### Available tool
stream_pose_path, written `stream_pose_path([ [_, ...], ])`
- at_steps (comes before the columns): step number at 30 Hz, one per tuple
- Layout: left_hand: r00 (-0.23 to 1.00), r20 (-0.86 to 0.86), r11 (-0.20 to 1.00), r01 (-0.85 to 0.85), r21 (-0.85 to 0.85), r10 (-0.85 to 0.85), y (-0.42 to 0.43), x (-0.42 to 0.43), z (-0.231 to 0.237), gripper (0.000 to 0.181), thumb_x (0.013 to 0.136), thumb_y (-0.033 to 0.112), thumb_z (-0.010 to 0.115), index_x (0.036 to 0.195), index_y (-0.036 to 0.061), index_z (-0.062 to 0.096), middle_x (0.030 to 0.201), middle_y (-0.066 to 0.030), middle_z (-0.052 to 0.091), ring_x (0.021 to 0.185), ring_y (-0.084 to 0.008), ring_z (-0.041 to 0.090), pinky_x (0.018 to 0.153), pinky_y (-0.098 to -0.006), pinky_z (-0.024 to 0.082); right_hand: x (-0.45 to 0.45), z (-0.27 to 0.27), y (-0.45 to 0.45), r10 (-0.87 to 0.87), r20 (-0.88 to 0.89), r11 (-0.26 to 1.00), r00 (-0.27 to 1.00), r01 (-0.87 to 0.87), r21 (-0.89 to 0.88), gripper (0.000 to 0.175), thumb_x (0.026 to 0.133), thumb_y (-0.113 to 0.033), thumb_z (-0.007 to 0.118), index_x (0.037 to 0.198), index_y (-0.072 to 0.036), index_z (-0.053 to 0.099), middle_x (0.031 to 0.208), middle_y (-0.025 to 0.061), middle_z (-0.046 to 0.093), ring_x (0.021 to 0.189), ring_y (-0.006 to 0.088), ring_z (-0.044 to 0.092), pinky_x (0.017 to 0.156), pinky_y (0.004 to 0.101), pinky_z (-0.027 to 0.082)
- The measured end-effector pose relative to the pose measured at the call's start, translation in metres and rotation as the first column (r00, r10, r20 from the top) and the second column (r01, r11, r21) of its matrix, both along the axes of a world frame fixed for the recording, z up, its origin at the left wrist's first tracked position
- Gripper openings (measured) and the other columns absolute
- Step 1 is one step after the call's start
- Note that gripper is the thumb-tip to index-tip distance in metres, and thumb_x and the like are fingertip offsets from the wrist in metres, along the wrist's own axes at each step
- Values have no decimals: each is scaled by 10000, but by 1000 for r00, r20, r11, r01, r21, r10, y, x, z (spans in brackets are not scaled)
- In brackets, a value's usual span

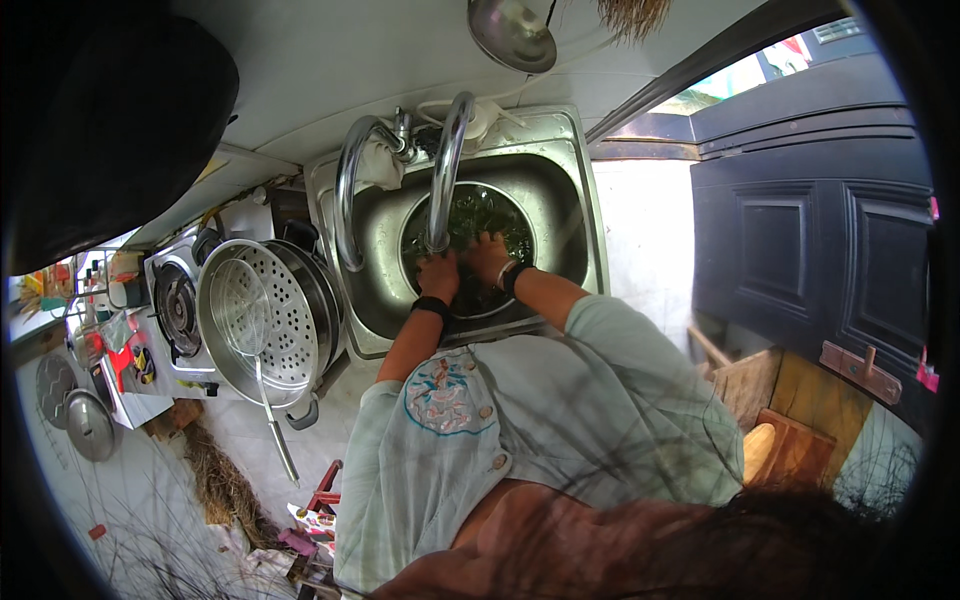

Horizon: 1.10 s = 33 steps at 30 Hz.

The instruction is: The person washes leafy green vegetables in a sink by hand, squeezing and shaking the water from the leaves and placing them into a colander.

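Both my hands are down inside a round metal basin (526, 215) that stands in a stainless steel sink (375, 292). Dark green leafy vegetables (489, 216) lie wet in the basin, seemingly in water. My left hand (438, 274) is at the basin's near left side, just under the end of a curved chrome faucet (448, 165), which hides part of it. Among the leaves, right of the faucet, is my right hand (489, 256) with bent fingers. The fingertips of both hands are hard to make out, so any grip on the leaves cannot be seen.
A second curved chrome spout (346, 187) arches over the sink's left side, near a pale cloth (381, 163). Left of the sink, a perforated steamer pot (289, 315) holds a wire skimmer (240, 307), beside a gas stove (178, 307). A dark panelled door (780, 240) stands at right.
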<state>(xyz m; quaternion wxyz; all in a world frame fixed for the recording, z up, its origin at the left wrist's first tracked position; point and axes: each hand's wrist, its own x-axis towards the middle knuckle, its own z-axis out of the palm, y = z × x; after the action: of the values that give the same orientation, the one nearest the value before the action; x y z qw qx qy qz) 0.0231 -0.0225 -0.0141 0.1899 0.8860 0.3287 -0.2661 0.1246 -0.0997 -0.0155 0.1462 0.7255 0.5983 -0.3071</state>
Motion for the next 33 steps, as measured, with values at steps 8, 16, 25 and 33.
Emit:
stream_pose_path([
  [8,983,186,982,30,-189,6,34,-10,-34,475,683,262,588,1095,73,448,1014,-215,520,938,-332,507,776,-418,415,25,42,1,42,-133,990,990,-23,140,394,603,-308,653,952,-138,584,870,110,586,868,283,548,764,418,422],
  [16,535,473,713,-476,-515,699,49,-3,-29,453,726,203,575,1142,87,436,1049,-170,515,752,-297,568,668,-374,445,54,0,38,-573,-365,665,734,676,317,527,652,-289,618,1080,-25,460,853,219,568,848,335,542,765,367,426],
  [25,193,-247,-233,-93,-968,950,52,17,-16,308,857,331,419,1017,78,490,885,-49,553,724,-121,532,630,-230,443,18,-25,58,-387,-839,579,383,809,102,550,614,-335,646,1077,-66,519,951,174,579,858,314,558,768,326,424],
  [33,181,-267,-243,-141,-960,947,41,-10,-29,485,819,393,476,1118,18,413,1054,-131,486,916,-231,513,759,-360,457,-31,22,26,-352,-713,299,606,795,527,467,676,-299,602,961,58,506,753,223,553,726,352,544,663,394,424],
])
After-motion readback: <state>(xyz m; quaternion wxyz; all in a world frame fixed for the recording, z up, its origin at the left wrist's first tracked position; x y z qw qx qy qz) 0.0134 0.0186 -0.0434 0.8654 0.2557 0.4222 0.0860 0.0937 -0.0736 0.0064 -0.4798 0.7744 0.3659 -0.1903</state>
